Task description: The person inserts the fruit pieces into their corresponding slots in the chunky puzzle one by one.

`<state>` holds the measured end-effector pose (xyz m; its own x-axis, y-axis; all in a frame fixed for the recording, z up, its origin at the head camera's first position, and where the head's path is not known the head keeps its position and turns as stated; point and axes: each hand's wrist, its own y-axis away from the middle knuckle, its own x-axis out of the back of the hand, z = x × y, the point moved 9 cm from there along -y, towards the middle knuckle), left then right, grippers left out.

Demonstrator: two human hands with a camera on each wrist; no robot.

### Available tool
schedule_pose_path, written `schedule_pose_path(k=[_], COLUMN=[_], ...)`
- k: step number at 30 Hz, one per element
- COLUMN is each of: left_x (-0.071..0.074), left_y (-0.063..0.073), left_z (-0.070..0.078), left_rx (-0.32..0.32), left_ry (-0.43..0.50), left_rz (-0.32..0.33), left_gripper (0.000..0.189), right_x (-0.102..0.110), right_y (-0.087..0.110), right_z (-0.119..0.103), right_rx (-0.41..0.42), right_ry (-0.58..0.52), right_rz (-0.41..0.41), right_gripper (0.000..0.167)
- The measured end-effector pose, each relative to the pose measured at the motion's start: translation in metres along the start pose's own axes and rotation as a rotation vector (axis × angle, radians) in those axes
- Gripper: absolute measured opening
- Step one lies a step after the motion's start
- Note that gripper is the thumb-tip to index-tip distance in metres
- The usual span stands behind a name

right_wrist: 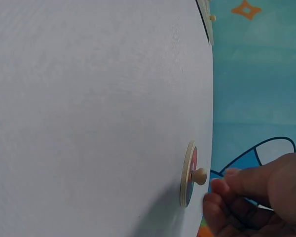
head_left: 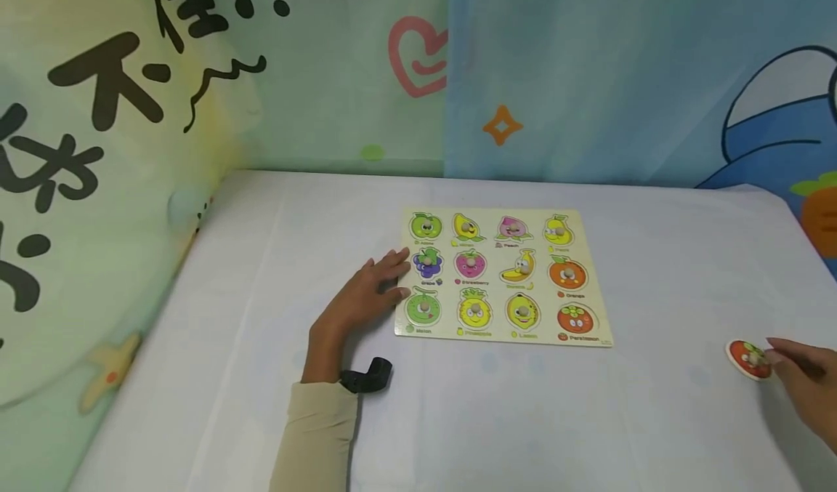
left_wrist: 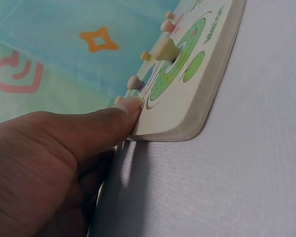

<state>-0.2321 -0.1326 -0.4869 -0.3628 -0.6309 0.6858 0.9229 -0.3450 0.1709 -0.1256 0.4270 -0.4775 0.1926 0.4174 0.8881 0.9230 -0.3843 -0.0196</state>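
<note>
A pale wooden fruit puzzle board point(head_left: 503, 336) lies on the white-covered table, with knobbed fruit pieces in it. My left hand point(head_left: 366, 296) rests at its left edge, fingers extended. In the left wrist view, the thumb point(left_wrist: 121, 116) touches the board near a corner, beside the melon piece point(left_wrist: 180, 61); the other fingers are mostly hidden. Far to the right is a loose red persimmon puzzle piece point(head_left: 748, 360) with a green leaf. My right hand point(head_left: 811, 383) is beside it. In the right wrist view, a small gap separates the loosely bent fingers point(right_wrist: 219, 187) from the wooden knob point(right_wrist: 199, 176).
The white cloth point(head_left: 510, 419) covers the table in front of the board and between it and the loose piece. Behind and at the left stand printed backdrops point(head_left: 314, 99). A black band point(head_left: 366, 377) is on the left wrist.
</note>
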Motion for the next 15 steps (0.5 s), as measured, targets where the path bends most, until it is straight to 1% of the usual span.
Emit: schedule_pose_path(k=[1, 4, 7, 9, 12, 13, 15], left_x=[0.0, -0.001, -0.001, -0.001, -0.001, -0.001, 0.0], left_y=[0.0, 0.0, 0.0, 0.0, -0.001, -0.001, -0.001], left_z=[0.0, -0.001, -0.002, -0.002, -0.003, -0.003, -0.001], left_rx=[0.004, 0.012, 0.015, 0.011, 0.01, 0.007, -0.018], left_ry=[-0.002, -0.004, -0.011, -0.012, -0.008, -0.005, -0.003], left_rz=[-0.001, -0.001, 0.003, 0.006, 0.006, 0.006, 0.003], left_gripper=[0.052, 0.052, 0.053, 0.053, 0.052, 0.052, 0.052], right_x=[-0.002, -0.011, -0.017, -0.018, -0.017, -0.017, -0.017], right_y=[-0.001, -0.005, -0.008, -0.009, -0.008, -0.008, -0.007], right_z=[0.006, 0.019, 0.026, 0.024, 0.015, 0.011, 0.004], right_rx=[-0.023, -0.08, -0.124, -0.136, -0.148, -0.141, -0.139], right_ry=[0.017, 0.052, 0.085, 0.1, 0.141, 0.16, 0.184], right_rz=[-0.012, -0.082, -0.129, -0.135, -0.116, -0.105, -0.09], right_gripper=[0.033, 0.039, 0.045, 0.045, 0.04, 0.037, 0.03])
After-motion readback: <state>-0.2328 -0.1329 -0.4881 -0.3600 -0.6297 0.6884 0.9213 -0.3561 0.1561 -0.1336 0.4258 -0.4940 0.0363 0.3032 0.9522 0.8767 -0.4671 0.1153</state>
